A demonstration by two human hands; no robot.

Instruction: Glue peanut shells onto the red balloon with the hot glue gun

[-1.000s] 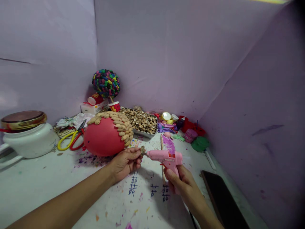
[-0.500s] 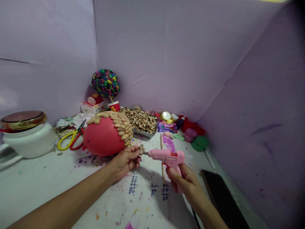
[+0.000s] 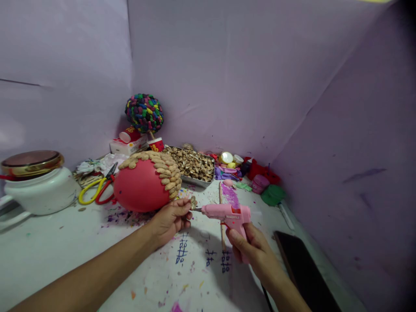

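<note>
My left hand (image 3: 170,219) pinches a small peanut shell (image 3: 193,202) just in front of a red balloon (image 3: 141,186), whose upper right side is covered with glued peanut shells (image 3: 164,169). My right hand (image 3: 250,245) grips a pink glue gun (image 3: 227,214) by its handle. The gun's nozzle points left and touches the shell held in my left fingers. Both hands hover above a white, paint-speckled table (image 3: 97,242).
A metal tray of shells (image 3: 191,164) stands behind the balloon. Yellow and red scissors (image 3: 95,188) lie to its left, beside a white jar with a gold lid (image 3: 37,182). A colourful ball on a stick (image 3: 144,113), small pots and balloons crowd the back. A dark phone (image 3: 302,273) lies at the right.
Both hands rose slightly and shifted a little; the shell and glue gun nozzle stay together. The balloon has not moved.
</note>
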